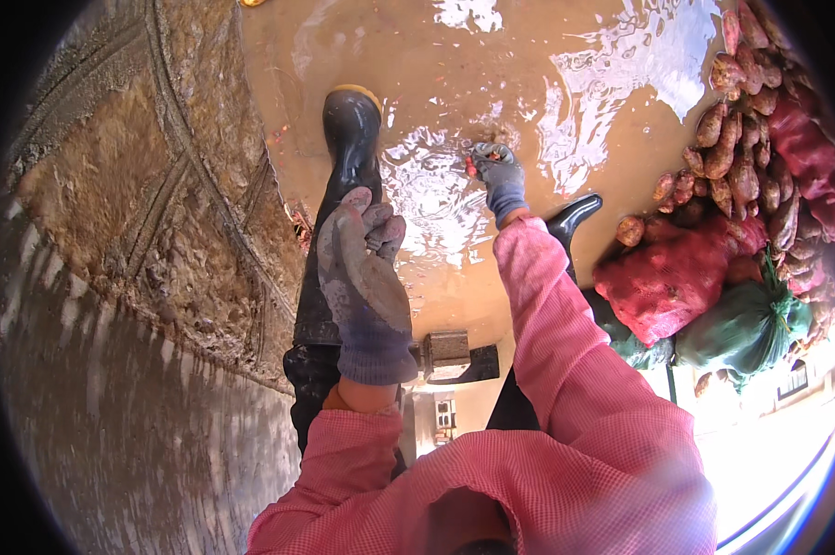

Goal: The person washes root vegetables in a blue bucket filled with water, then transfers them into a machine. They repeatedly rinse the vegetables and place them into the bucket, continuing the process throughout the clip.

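Note:
Shallow muddy brown water (639,152) covers the floor before me. My right hand (498,170), in a wet grey knit work glove, is low at the water's surface between my boots. Its fingers are curled around small reddish pieces (470,166), which look like vegetable scraps; the rest of the grip is hidden. Above my left leg is my left hand (363,267), in a mud-stained glove with a purplish cuff. Its fingers are loosely bent, with nothing visible in them. A black rubber boot (351,132) with a yellowish toe edge stands left of the right hand, another boot (575,214) to its right.
Sweet potatoes (743,173) are heaped at the right, beside a full red mesh sack (660,277) and a tied green mesh sack (743,329). More red mesh (809,156) lies on the heap. At left, mud-caked ground (209,139) borders a streaked grey surface (147,416).

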The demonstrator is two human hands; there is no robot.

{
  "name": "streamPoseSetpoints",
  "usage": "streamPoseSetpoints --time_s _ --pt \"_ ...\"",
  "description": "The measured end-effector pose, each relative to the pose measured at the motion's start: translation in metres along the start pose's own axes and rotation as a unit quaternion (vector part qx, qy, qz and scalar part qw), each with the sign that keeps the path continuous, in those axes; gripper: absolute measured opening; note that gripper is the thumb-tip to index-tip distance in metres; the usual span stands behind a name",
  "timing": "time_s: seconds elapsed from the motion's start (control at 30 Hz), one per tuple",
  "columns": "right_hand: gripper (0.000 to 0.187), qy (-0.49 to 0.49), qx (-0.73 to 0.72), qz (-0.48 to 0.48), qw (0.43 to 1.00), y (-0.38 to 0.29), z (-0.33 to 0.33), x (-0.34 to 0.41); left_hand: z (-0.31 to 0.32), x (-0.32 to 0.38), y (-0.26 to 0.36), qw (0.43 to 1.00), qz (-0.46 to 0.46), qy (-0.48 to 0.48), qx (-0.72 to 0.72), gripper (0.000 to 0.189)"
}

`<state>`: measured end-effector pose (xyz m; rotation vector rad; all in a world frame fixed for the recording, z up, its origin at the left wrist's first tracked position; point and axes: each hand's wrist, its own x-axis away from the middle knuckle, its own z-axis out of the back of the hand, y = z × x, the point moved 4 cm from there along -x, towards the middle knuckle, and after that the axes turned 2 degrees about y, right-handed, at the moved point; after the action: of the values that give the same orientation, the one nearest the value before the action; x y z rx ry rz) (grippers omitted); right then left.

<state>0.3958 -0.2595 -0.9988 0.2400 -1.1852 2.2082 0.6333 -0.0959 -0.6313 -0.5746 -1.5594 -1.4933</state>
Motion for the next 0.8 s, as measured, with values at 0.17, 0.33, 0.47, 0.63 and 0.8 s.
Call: streamPoseSetpoints --time_s 0.17,0.33,0.47,0.63,0.8 --pt "0.036 0.168 0.049 -0.109 0.979 -0.029 -0.054 0.011 0.005 0.002 0.001 0.984 -0.063 -0.011 -0.165 0.042" --pt "0.033 -0.026 0.147 -0.348 0.925 -0.027 -0.099 -0.01 0.017 -0.005 -0.004 0.998 -0.004 -0.021 -0.061 0.042" --pt "0.016 0.028 0.129 -0.114 0.985 -0.018 -0.074 -0.014 0.018 -0.004 -0.008 0.997 0.002 -0.03 -0.071 0.042" --pt "0.013 -0.018 0.138 0.114 0.984 -0.08 0.018 -0.021 0.003 0.007 -0.003 0.998 -0.049 -0.026 -0.035 0.044" --pt "0.017 0.039 -0.572 -0.109 0.812 -0.209 0.192 -0.134 -0.021 0.009 0.006 0.995 0.062 -0.052 0.056 0.042"
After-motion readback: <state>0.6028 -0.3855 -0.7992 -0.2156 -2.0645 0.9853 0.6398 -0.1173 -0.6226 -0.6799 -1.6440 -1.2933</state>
